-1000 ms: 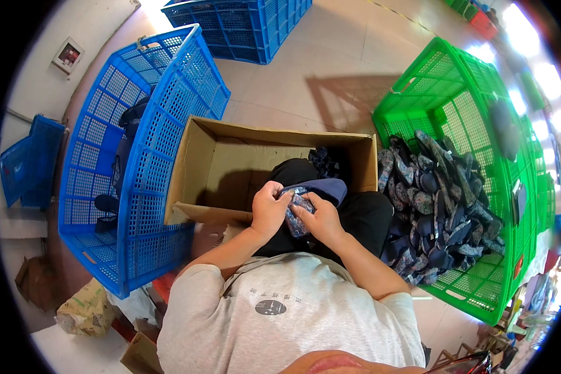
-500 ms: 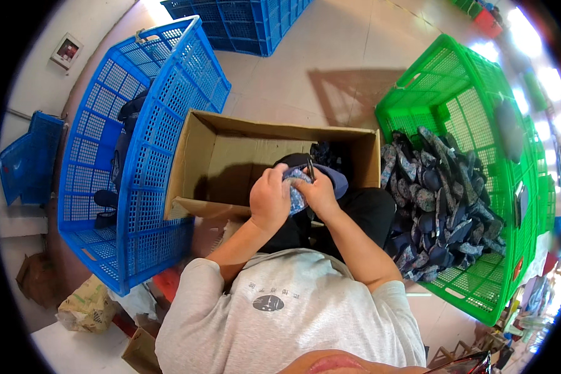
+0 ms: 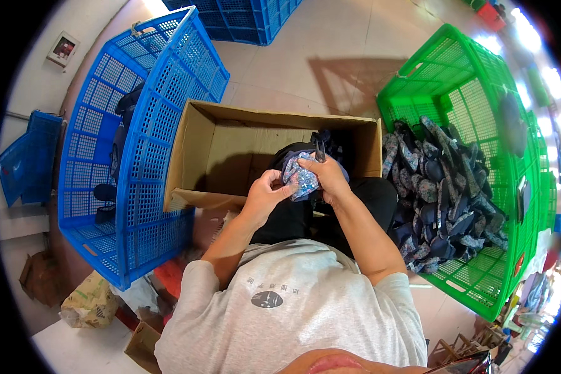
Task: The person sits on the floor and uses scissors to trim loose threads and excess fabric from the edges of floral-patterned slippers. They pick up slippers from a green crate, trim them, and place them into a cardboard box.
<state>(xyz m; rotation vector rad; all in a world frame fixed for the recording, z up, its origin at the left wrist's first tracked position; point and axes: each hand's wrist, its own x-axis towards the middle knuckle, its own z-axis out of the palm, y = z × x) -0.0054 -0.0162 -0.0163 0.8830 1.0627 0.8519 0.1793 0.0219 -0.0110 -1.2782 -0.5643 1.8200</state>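
Note:
A cap in blue floral cloth with navy parts is held over my lap, at the near edge of the cardboard box. My left hand pinches its left side between thumb and fingers. On the other side, my right hand grips the cloth with the thumb on top. A slim black tool, perhaps thread snips, sticks up from the right hand; its lower part is hidden. Behind the cap, more dark pieces lie in the right end of the cardboard box.
A blue plastic crate with dark items inside stands tilted on the left. At the right, a green crate holds a heap of floral and navy pieces. Another blue crate stands at the back. A crumpled bag lies lower left.
The cap has turned, so more floral cloth faces up and the navy brim at its right no longer shows. My left fingers have shifted toward its near edge.

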